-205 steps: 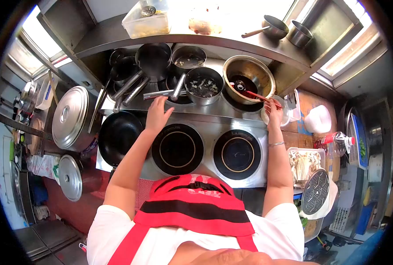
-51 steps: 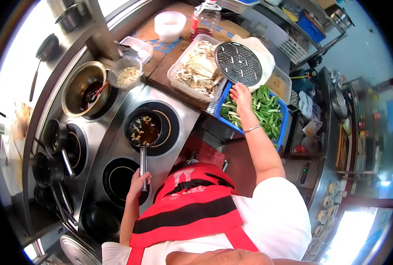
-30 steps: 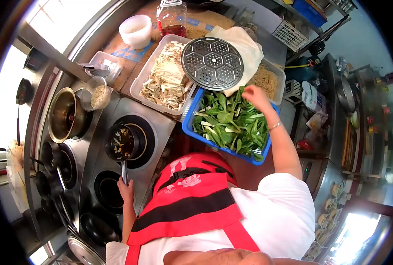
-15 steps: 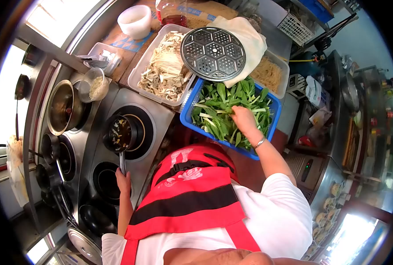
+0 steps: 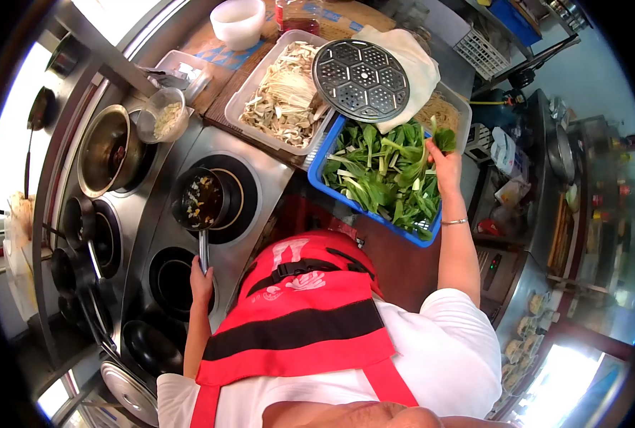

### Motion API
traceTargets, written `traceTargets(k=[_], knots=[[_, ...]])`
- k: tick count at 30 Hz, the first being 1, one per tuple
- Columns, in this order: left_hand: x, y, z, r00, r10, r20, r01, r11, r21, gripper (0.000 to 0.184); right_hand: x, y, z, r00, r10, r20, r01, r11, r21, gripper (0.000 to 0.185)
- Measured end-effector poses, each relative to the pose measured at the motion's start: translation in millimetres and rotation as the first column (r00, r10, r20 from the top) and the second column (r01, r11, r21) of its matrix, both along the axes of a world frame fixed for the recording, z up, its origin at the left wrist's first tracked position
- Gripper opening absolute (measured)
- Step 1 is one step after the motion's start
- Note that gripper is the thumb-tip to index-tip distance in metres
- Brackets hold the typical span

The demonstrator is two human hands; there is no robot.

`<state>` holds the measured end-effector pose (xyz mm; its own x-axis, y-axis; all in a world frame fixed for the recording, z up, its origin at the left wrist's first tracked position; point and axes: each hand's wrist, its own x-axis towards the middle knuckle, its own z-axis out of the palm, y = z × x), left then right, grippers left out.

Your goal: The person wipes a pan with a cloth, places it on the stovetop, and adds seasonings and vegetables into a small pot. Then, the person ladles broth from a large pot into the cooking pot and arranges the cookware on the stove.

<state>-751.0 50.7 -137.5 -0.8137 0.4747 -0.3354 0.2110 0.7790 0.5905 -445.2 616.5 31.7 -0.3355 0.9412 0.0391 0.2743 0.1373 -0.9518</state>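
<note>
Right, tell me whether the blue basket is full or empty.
Looks full: leafy greens spread across the blue basket, reaching its rim in places and hiding its floor.

The person's left forearm [image 5: 194, 339] ran nearly straight forward to a left hand [image 5: 202, 287] curled in a grip, while the right arm [image 5: 460, 260] stretched farther ahead, the right wrist [image 5: 453, 214] nearly in line with it and the right hand [image 5: 446, 167] closed in a pinch.
</note>
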Motion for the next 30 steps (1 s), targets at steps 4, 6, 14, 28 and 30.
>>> traceTargets(k=[4,6,14,28,30], knots=[[2.0,1.9,5.2,1.0,-0.024,-0.004,0.024,0.999,-0.037,0.057,-41.0,-8.5,18.9,0.995,0.003,-0.103,-0.001,1.0,0.024,0.018],[0.5,-2.5,4.3,0.997,-0.065,-0.044,0.064,0.998,-0.024,0.059,-74.7,-21.7,30.0,0.991,0.04,-0.129,-0.04,0.999,0.003,0.015],[-1.4,-14.1,11.6,0.993,-0.094,-0.066,0.095,0.995,0.007,0.058,-259.7,-164.6,22.0,0.85,0.363,-0.382,-0.433,0.894,-0.115,0.015],[-7.7,-16.3,13.9,0.996,-0.062,0.069,0.066,0.996,-0.065,0.063,-339.7,-285.5,-177.4,0.631,0.737,0.242,-0.739,0.666,-0.102,0.052],[-7.8,-29.4,11.7,0.998,-0.047,0.029,0.049,0.998,-0.05,0.062,-317.2,-274.8,-148.3,0.674,0.732,0.096,-0.712,0.679,-0.178,0.039]])
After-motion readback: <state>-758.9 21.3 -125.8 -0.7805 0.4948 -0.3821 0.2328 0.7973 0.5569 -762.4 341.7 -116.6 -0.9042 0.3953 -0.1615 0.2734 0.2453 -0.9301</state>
